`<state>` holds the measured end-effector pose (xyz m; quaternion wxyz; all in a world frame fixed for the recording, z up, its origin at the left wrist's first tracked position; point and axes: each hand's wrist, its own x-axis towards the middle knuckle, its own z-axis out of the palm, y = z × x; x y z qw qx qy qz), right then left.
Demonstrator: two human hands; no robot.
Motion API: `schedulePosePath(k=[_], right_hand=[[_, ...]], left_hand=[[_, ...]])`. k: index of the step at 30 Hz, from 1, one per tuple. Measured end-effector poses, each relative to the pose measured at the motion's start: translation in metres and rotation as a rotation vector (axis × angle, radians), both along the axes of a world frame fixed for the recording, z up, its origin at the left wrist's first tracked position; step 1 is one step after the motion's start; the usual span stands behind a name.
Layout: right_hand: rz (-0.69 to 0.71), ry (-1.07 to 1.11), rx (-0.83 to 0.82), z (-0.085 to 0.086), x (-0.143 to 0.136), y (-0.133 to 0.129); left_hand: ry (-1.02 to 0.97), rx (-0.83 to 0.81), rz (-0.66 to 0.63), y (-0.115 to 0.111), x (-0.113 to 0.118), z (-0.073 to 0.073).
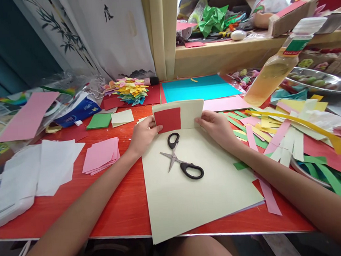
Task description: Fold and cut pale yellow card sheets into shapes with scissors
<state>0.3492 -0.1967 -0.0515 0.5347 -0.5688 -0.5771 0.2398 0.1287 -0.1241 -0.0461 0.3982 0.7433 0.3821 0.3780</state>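
Note:
Between my two hands a cream paper strip [191,112] stands raised, with a red paper square [168,120] against its left part. My left hand [145,134] pinches the left edge of both papers. At the strip's right edge my right hand [215,128] grips the cream paper with thumb and fingers. Below them a large cream sheet [223,191] lies on the red table [117,204]. Black-handled scissors [175,158] rest on that sheet, blades partly apart and pointing left.
Pink squares [101,156], green squares [99,121] and white sheets [57,165] lie to the left. Coloured strips [278,134] are heaped at the right, near a tilted-looking bottle [270,75]. A blue sheet [199,88] and a folded-paper piece [133,90] are behind.

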Motion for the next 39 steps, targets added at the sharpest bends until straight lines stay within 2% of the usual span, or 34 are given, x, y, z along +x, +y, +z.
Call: schedulePosePath(k=[5,12,21,25,28,32,35,39], right_hand=[[-0.037,-0.111,-0.020,0.000,0.001,-0.002],[-0.023,-0.123,-0.005,-0.001,0.002,-0.002],[0.006,-0.122,-0.100,-0.001,0.003,-0.001],[-0.041,-0.137,-0.057,0.001,0.002,-0.002],[-0.047,-0.037,0.013,0.005,0.000,-0.003],[0.040,0.173,0.056,0.014,-0.002,-0.004],[0.070,0.162,0.053,0.020,0.000,-0.005],[-0.142,-0.075,0.147,0.031,0.006,-0.008]], left_hand=[[0.004,0.026,-0.021,0.001,0.000,0.000],[0.020,0.028,-0.002,0.002,-0.001,0.000],[-0.015,-0.046,-0.039,0.003,-0.001,-0.003],[-0.022,-0.065,-0.020,0.002,-0.001,0.001],[-0.052,-0.076,-0.026,0.002,-0.001,0.006],[-0.138,-0.145,-0.102,-0.003,0.000,0.017],[-0.164,-0.222,-0.126,-0.005,0.000,0.022],[-0.182,-0.286,-0.093,0.000,-0.004,0.021]])
